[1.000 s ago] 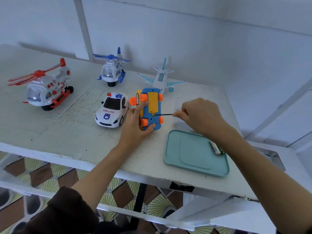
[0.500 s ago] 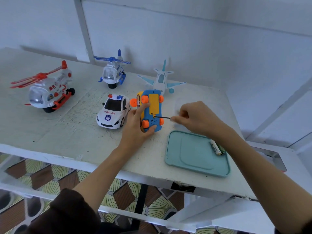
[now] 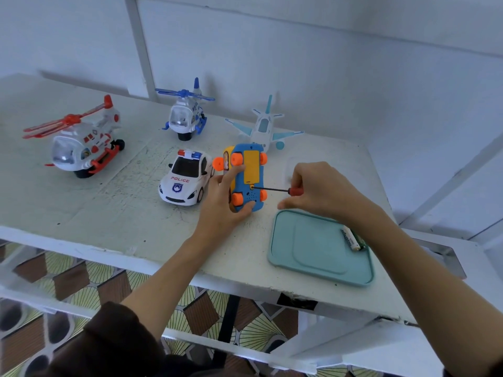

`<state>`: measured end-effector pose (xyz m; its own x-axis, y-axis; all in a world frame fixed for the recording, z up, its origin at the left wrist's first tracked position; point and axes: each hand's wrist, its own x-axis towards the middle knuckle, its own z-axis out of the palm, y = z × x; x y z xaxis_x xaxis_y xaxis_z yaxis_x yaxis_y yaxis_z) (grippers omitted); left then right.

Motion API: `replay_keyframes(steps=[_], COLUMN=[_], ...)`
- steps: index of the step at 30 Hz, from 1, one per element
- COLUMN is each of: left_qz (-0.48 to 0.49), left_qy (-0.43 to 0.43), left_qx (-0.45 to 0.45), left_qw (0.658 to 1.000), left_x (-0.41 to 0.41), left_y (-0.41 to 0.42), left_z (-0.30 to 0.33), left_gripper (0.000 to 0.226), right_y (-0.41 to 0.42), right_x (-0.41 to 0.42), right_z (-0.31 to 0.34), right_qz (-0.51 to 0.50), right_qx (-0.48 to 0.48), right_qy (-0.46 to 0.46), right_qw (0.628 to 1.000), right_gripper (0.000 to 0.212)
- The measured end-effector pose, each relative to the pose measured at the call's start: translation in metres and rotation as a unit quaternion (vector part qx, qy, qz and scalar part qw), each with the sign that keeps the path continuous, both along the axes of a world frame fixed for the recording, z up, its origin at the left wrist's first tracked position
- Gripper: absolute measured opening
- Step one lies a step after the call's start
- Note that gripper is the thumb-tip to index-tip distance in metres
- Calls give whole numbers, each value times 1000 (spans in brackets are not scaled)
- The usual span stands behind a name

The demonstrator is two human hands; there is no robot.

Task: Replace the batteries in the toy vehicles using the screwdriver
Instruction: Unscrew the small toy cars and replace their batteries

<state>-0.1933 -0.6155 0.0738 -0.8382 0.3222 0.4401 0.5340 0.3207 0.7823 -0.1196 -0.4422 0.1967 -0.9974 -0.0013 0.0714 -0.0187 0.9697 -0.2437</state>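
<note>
Unscrewing the battery cover on the blue toy car.

Near the table's (image 3: 109, 213) front edge, the left hand (image 3: 220, 205) clamps the blue toy car (image 3: 249, 178) underside-up; the right hand (image 3: 318, 191) pinches the screwdriver (image 3: 275, 189), tip at the yellow cover's (image 3: 251, 167) screw. Next, I judge: steady turning. The screw head is too small to read; batteries (image 3: 350, 238) on the tray (image 3: 313, 248) are partly hidden.

Five toy vehicles stand on the bench (image 3: 81, 213): two helicopters, one red-and-white (image 3: 79, 140) toward the left edge and one blue-and-white (image 3: 185, 115) near the back edge; one white airplane (image 3: 264, 126) also near the back edge; and two cars, one police car (image 3: 186, 180) and one blue car (image 3: 249, 176) turned underside up. There is one screwdriver (image 3: 275, 189), and one teal tray (image 3: 313, 248) near the front edge. On the tray lies one white battery (image 3: 349, 238); something green beside it is too hidden to count.
</note>
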Motion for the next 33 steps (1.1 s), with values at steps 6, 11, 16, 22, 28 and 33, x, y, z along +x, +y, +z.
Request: replay_keyframes(steps=[6, 11, 16, 22, 28, 33], left_qz=[1, -6, 15, 40, 60, 83], left_qy=[10, -6, -11, -6, 7, 3], left_qx=[-11, -1, 46, 170, 220, 210], left_qw=[1000, 1000, 999, 985, 974, 974], left_x=[2, 1, 5, 3, 10, 18], left_y=[-1, -2, -2, -22, -53, -68], left_z=[1, 2, 15, 53, 64, 63], left_gripper=[64, 64, 65, 66, 66, 63], right_y=[2, 3, 14, 22, 1, -20], right_x=[-8, -5, 3, -5, -30, -49], right_z=[1, -10, -9, -7, -37, -64], right_qz=[-41, -52, -30, 32, 167, 206], right_qx=[92, 41, -83, -252, -135, -53], right_qy=[-60, -94, -15, -37, -29, -32], right_qw=[993, 993, 996, 966, 976, 977], right_gripper=[54, 55, 38, 17, 14, 16])
